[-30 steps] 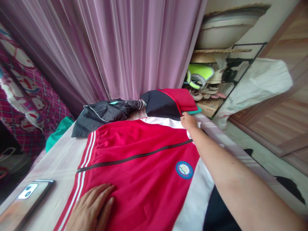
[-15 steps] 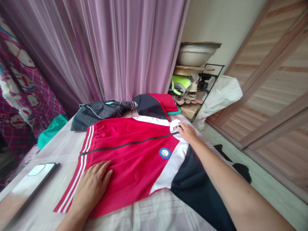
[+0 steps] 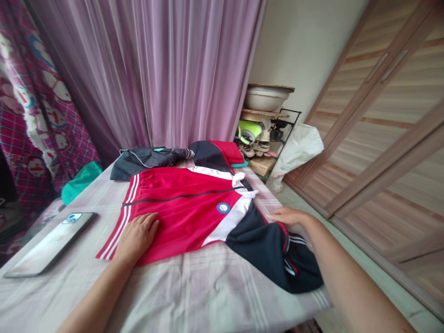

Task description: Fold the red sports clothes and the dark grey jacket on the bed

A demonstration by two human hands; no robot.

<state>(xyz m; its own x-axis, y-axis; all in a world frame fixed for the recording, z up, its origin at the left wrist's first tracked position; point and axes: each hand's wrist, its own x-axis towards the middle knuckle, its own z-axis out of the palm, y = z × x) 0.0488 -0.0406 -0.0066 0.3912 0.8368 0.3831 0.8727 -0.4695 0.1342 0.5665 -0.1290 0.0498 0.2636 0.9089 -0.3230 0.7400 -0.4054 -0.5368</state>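
Here, the left hand (image 3: 139, 232) lies flat on the jacket (image 3: 183, 217) (right hand (image 3: 290, 216) by its sleeve (image 3: 258, 249), grip unclear).

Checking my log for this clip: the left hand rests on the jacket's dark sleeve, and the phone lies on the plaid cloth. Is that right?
Not quite: the left hand rests on the jacket's red front, not the dark sleeve, as the head view shows. The phone does lie on the plaid cloth.
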